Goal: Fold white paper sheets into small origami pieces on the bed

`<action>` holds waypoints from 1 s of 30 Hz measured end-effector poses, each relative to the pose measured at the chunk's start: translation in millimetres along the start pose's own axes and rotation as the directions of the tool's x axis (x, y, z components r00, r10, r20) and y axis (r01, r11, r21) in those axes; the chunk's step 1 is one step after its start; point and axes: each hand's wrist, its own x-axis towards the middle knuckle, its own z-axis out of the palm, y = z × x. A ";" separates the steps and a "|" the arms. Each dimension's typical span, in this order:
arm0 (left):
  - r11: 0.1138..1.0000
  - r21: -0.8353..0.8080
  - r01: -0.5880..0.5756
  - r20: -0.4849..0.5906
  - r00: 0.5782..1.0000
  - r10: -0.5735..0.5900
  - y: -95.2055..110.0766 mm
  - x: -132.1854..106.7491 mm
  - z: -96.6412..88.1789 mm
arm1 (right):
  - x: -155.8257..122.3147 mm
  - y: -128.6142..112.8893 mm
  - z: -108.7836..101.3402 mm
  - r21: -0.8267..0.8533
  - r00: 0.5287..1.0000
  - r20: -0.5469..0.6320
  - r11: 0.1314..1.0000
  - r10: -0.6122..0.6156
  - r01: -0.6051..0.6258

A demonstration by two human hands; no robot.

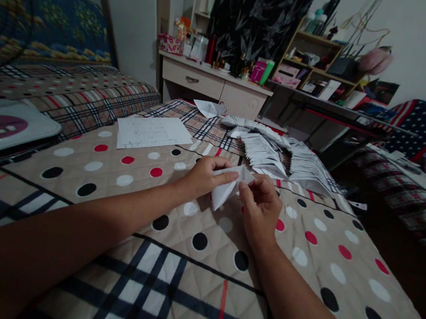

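Between my two hands, just above the dotted bedspread, is a folded white paper (223, 194) with a pointed lower end. My left hand (207, 176) grips its left side, thumb lying across the front. At its right edge, my right hand (261, 203) pinches the paper between thumb and fingers. Beyond my left hand lies a sheet of paper (153, 133) with faint writing or print. Rows of folded white paper pieces (265, 154) are packed together past my right hand. One more folded paper piece (209, 108) rests near the bed's far edge.
The bedspread (196, 274) has dots and plaid bands. A white appliance with a pink panel (1, 130) stands at left, below a fan guard (7, 6). A dresser (212, 82) and a cluttered shelf desk (317, 74) are at the back. Another bed or couch (411, 194) is at right.
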 end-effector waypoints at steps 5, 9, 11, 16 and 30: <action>0.971 0.194 -0.139 0.017 0.990 0.139 4.0 0.5 -1.2 | -1.3 -4.5 1.8 -0.016 0.999 -0.011 0.999 -0.031 0.031; 0.919 0.334 -0.211 -0.030 0.972 0.234 2.0 1.1 0.3 | -1.1 -6.9 2.8 -0.042 0.997 0.000 0.996 -0.078 0.078; 0.899 0.388 -0.201 -0.057 0.969 0.241 1.1 1.0 1.6 | -1.1 -7.9 2.8 -0.073 0.995 0.004 0.992 -0.099 0.099; 0.920 0.359 -0.154 -0.122 0.970 0.210 0.7 1.9 4.3 | -2.1 -11.8 2.7 -0.105 0.988 0.032 0.982 -0.153 0.156; 0.933 0.315 -0.172 -0.096 0.973 0.211 5.9 2.6 0.5 | -1.2 -2.5 0.8 0.176 0.963 0.169 0.954 0.212 -0.241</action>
